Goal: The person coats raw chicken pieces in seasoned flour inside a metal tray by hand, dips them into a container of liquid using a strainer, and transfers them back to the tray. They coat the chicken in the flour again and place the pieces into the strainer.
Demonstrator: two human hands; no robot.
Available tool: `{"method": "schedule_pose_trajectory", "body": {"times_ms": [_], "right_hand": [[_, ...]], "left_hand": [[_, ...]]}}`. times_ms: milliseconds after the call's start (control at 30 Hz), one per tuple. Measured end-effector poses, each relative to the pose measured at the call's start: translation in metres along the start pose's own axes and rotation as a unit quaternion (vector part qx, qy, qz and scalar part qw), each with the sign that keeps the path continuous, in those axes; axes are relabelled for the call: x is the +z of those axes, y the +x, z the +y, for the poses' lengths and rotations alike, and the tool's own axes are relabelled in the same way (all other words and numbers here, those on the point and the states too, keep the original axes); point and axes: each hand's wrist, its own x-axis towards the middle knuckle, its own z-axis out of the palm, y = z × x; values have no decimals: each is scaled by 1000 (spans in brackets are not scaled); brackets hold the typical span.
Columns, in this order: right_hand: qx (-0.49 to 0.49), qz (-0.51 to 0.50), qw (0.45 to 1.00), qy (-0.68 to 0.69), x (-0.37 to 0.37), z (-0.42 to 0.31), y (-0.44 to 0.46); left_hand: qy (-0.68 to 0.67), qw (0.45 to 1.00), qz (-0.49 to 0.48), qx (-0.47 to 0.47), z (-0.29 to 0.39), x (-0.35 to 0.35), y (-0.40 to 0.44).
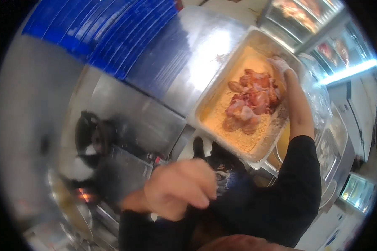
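Note:
Pieces of raw, reddish meat point(255, 98) lie heaped in a deep metal tray point(258, 158), on pale orange, crumbly breading point(238, 138). My right hand point(281, 67), whitish over the fingers, is inside the tray's upper right part, beside the meat; its fingers look extended and no object shows in them. Close to the camera, left of my body and away from the tray, my left hand point(181, 189) is raised. It is blurred, with the fingers curled in, and nothing shows in it.
Blue ribbed crates point(100, 31) stand at the upper left beside a shiny metal counter point(171, 71). Clear plastic wrap point(316, 90) lies right of the tray. Lit display cases point(339, 46) are at the upper right. A round pan point(69, 205) is at the lower left.

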Motion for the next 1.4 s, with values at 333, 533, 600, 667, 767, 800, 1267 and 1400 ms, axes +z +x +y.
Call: {"method": "schedule_pose_trajectory", "body": {"times_ms": [333,533,600,667,767,800,1267,1400], "right_hand": [[229,-157,900,335,52,-59,-12],[5,-277,953,121,-20,-100,-86],[-209,-288,932,70,-32,-105,-108],[-325,-266,907,21,-33,-100,-96],[-164,-155,974,-20,-22,-74,-55],[-134,-132,982,-24,-14,-65,-43],[-164,-203,958,-117,42,-170,-47],[-177,-214,948,-157,52,-193,-63]], "left_hand": [[-272,961,-21,-46,-34,34,2],[-257,941,-148,-163,-52,35,-2],[-231,944,-151,-179,-52,30,-3],[-173,958,-129,-189,-41,28,15],[-26,984,-17,-175,-28,2,-3],[40,987,46,-149,-28,-11,-5],[650,714,252,-67,-206,-111,-20],[710,668,219,-43,-217,-110,-13]]}}
